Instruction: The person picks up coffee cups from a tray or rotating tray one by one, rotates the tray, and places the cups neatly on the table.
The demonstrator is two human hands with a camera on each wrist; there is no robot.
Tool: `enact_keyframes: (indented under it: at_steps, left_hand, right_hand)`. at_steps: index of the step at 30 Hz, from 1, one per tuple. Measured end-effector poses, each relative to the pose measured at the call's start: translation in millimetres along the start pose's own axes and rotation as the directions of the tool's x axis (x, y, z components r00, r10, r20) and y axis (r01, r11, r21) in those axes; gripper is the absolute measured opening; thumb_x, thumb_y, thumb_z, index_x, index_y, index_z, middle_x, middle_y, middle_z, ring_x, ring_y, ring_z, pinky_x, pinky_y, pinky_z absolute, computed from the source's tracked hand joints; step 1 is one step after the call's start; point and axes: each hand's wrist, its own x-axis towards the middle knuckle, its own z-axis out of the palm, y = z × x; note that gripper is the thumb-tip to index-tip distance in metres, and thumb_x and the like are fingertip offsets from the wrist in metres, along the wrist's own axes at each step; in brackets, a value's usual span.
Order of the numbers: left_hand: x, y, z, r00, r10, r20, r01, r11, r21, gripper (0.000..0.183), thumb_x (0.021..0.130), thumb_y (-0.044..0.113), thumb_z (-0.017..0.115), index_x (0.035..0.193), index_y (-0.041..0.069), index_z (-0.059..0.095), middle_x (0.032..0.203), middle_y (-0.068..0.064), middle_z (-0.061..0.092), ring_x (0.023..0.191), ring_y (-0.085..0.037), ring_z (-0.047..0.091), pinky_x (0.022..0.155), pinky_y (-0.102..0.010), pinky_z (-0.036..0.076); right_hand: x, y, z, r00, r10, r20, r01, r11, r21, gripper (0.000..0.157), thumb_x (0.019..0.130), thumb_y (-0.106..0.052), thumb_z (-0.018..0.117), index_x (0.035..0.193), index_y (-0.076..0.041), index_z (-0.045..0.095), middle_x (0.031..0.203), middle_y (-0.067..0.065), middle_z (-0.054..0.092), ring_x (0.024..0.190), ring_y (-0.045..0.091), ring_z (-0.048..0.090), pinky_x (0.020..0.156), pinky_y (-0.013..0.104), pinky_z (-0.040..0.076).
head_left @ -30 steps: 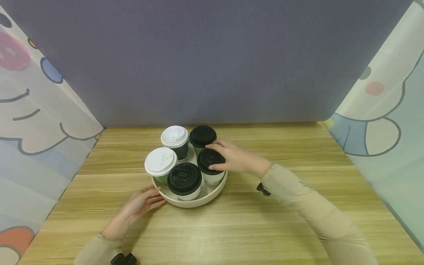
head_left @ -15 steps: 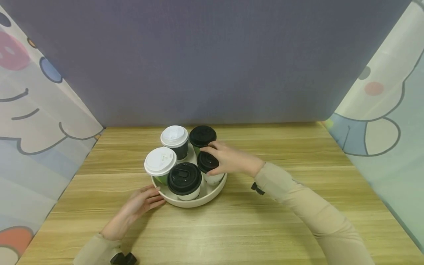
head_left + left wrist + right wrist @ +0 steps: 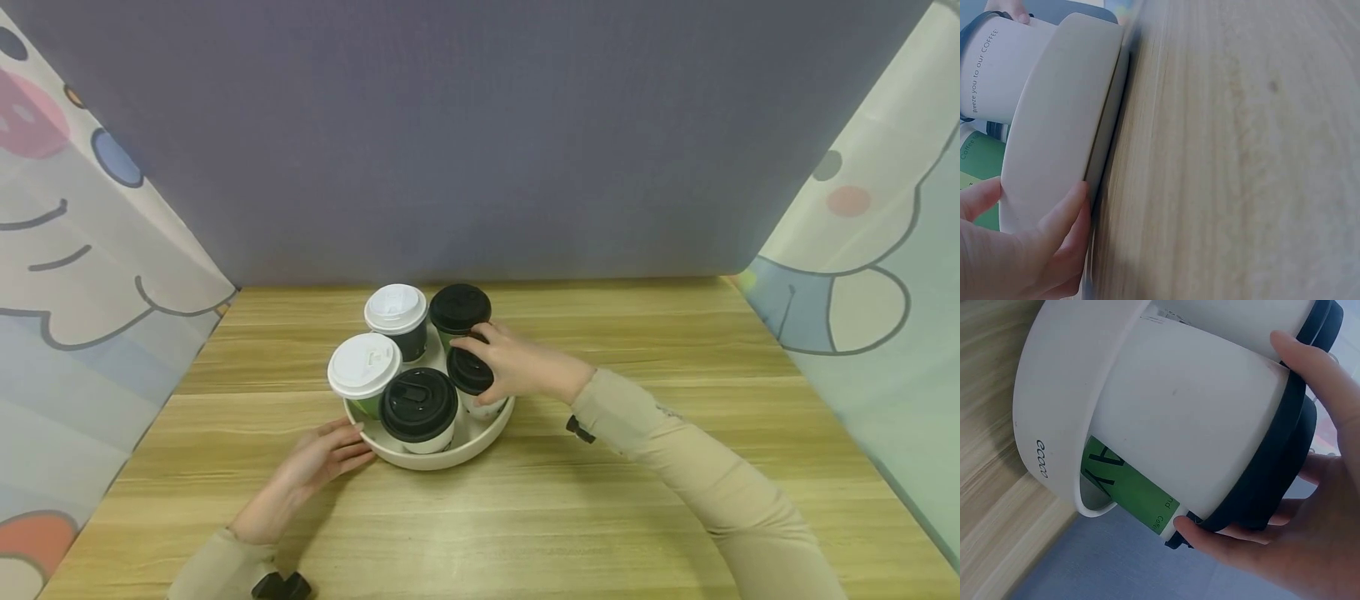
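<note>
A round white tray point(image 3: 431, 460) bears several lidded paper coffee cups, all upright. At its front left rim my left hand point(image 3: 318, 458) holds the wall, thumb over the rim and fingers low on the outside of the tray point(image 3: 1060, 119). My right hand point(image 3: 521, 364) grips the right-hand white coffee cup point(image 3: 1191, 412) from above. Thumb and fingers span its black lid point(image 3: 1266, 462), and the cup stands within the tray. Part of that lid is hidden by the hand in the head view.
Close by are a front black-lidded cup point(image 3: 418, 406), a back black-lidded green cup point(image 3: 459, 307) and two white-lidded cups point(image 3: 365, 364) at left. A grey panel point(image 3: 480, 150) rises behind the wooden table point(image 3: 600, 517). Patterned curtains point(image 3: 847, 292) flank both sides.
My right hand has moved left and slightly down over the right-hand cup, its fingers closing round the lid. My left hand, the tray and the other cups have stayed put.
</note>
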Motion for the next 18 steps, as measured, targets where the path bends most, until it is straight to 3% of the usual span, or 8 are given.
enact_keyframes:
  at_steps: [18]
  left_hand:
    - [0.6, -2.2, -0.5, 1.000, 0.007, -0.001, -0.007, 1.000, -0.024, 0.063, 0.091, 0.005, 0.043, 0.131, -0.018, 0.000, 0.092, -0.008, 0.059, 0.090, -0.019, 0.058, 0.093, -0.039, 0.044]
  right_hand:
    - [4.6, -4.6, -6.2, 0.997, 0.052, 0.053, -0.052, 0.999, 0.004, 0.075, 0.065, -0.033, 0.077, 0.126, -0.013, 0.039, 0.119, 0.018, 0.037, 0.107, 0.031, 0.039, 0.087, 0.036, 0.046]
